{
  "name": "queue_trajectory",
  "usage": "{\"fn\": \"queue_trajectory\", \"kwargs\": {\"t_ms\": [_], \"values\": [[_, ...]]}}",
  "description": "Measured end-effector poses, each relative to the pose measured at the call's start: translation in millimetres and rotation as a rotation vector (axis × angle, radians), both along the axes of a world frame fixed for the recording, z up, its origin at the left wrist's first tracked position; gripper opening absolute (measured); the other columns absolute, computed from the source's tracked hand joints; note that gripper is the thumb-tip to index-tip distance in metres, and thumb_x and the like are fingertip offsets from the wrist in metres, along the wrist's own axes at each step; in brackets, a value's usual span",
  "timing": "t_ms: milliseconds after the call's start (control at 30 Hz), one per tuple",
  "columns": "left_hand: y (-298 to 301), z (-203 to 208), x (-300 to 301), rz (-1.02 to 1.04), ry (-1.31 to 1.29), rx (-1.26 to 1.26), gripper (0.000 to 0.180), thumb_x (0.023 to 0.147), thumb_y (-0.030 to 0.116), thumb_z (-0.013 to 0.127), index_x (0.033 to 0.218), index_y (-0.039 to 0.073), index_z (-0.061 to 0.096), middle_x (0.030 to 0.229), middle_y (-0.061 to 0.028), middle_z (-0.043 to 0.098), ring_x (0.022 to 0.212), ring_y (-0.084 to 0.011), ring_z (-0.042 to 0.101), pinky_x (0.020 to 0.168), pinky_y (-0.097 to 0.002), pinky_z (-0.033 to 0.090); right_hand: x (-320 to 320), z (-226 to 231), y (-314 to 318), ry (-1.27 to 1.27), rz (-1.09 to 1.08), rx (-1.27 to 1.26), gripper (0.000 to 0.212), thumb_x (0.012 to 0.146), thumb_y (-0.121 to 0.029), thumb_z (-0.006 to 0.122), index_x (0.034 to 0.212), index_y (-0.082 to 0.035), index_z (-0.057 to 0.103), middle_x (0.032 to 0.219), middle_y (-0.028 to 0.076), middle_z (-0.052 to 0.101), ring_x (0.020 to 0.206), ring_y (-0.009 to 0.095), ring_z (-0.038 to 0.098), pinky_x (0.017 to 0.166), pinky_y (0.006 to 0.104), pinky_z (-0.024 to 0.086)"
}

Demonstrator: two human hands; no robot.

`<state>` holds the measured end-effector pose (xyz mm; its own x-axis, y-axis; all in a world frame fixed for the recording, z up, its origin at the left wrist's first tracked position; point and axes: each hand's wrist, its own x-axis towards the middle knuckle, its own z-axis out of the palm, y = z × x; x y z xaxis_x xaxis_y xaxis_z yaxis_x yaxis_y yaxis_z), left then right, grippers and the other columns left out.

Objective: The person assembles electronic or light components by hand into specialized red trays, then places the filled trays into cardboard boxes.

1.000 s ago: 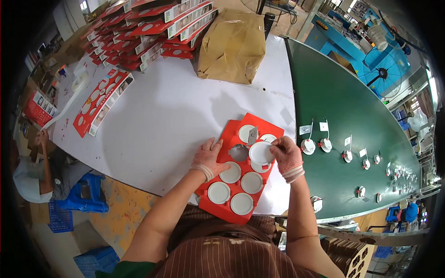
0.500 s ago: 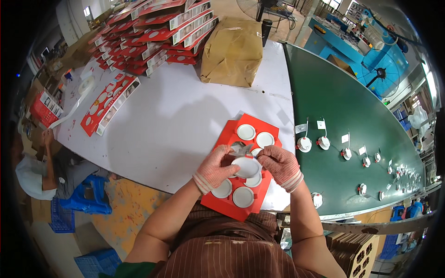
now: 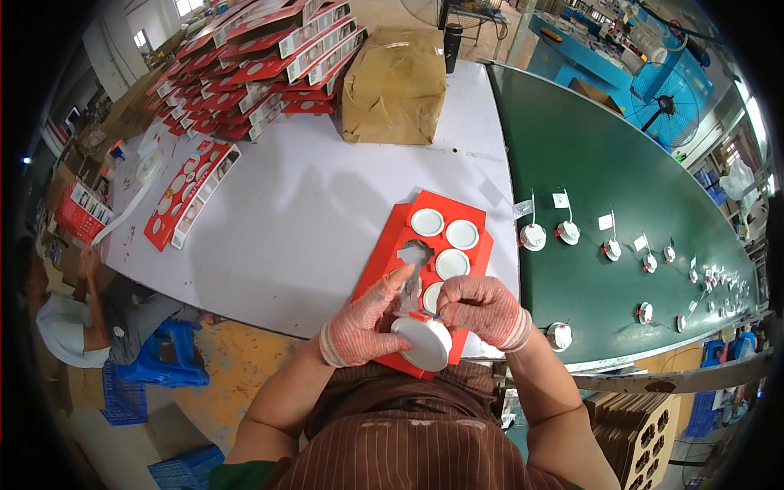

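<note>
Both hands wear pale pink knitted gloves. My left hand (image 3: 363, 321) holds a round white downlight (image 3: 423, 345) between thumb and fingers, its white face tilted up toward me. A red clip shows on the downlight's far edge. My right hand (image 3: 486, 312) is pinched at that edge, beside the clip; a thin dark bit, perhaps a wire end, shows at its fingertips. Under both hands lies a red cardboard insert (image 3: 382, 260) with several white round lights set in its holes. One hole at its left side shows no light, and the near part is hidden by my hands.
A green conveyor belt (image 3: 563, 155) on the right carries several downlights with wires and tags. Red printed boxes (image 3: 245, 73) are stacked at the back left beside a brown taped package (image 3: 396, 90). A flat red sleeve (image 3: 189, 192) lies left. Another person (image 3: 69, 327) sits at far left.
The downlight has come nearer to my body and tilted, uncovering the open hole in the insert. My left fingers have straightened. The whole view has shifted slightly.
</note>
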<state>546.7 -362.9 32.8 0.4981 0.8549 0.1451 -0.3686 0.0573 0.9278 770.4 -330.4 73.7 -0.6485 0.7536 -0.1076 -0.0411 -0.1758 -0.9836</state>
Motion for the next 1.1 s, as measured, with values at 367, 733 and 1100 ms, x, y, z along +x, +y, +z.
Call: {"fn": "queue_trajectory", "kwargs": {"t_ms": [367, 733, 1100], "values": [[-4, 27, -5, -0.022, 0.424, 0.419, 0.034, 0.076, -0.005, 0.067, 0.108, 0.007, 0.061, 0.101, -0.0085, 0.060, 0.094, -0.0210, 0.060, 0.081, -0.0301, 0.047, -7, -5, -16, -0.012, -0.118, -0.043, 0.012, 0.086, -0.007, 0.062, 0.094, 0.001, 0.061, 0.082, 0.000, 0.057, 0.074, 0.006, 0.050, 0.066, 0.0222, 0.043], [-8, 15, 0, -0.096, 0.245, 0.159, 0.038, 0.077, -0.005, 0.066, 0.113, 0.006, 0.058, 0.107, -0.0063, 0.059, 0.101, -0.0164, 0.059, 0.087, -0.0287, 0.047, -2, -19, -14, 0.159, 0.019, -0.112, 0.015, 0.084, -0.014, 0.067, 0.089, -0.001, 0.061, 0.076, -0.002, 0.057, 0.069, 0.006, 0.051, 0.062, 0.0221, 0.043], [-4, 14, 8, 0.062, 0.469, 0.293, 0.036, 0.074, 0.000, 0.071, 0.107, 0.007, 0.058, 0.098, -0.0078, 0.062, 0.090, -0.0186, 0.061, 0.080, -0.0301, 0.048, -9, -35, -15, 0.223, -0.131, -0.212, 0.014, 0.087, -0.016, 0.061, 0.088, -0.002, 0.059, 0.077, -0.001, 0.054, 0.072, 0.009, 0.050, 0.064, 0.0248, 0.043]]}}
